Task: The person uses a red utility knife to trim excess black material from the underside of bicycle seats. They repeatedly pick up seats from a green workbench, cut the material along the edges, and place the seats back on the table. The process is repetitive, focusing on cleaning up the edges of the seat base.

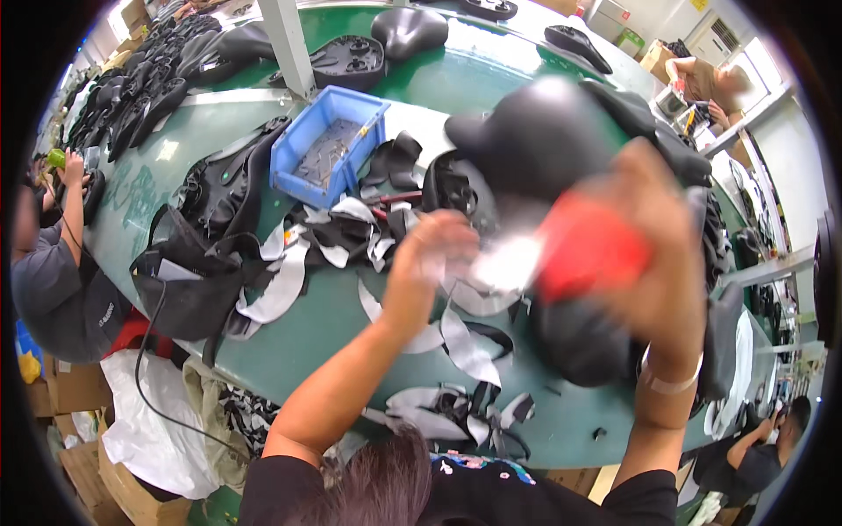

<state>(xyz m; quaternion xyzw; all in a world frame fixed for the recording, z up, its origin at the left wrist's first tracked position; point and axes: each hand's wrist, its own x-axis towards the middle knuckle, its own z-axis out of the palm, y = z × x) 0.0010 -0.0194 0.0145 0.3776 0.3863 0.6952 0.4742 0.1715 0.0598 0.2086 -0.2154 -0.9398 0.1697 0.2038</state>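
Note:
Motion blurs my right hand (653,219), which is closed around a red cloth-like piece (586,250) above a dark rounded saddle (583,342). A whitish smear (509,263) lies between my hands; what it is I cannot make out. My left hand (438,245) is raised over the scraps, its fingers apart and slightly blurred, with nothing clearly in them. Just beyond my hands sits a large glossy black bicycle saddle (544,136), also blurred. Black and white trimmed strips (465,346) lie below my left hand. A red-handled tool (395,200) lies partly under scraps.
A blue bin (379,118) with small metal pieces stands beyond the scraps. Left of it are an upturned saddle (232,180) and a black bag (197,294) with a cable. A metal post (288,44) rises from the green table (329,333). Other people work at left and right.

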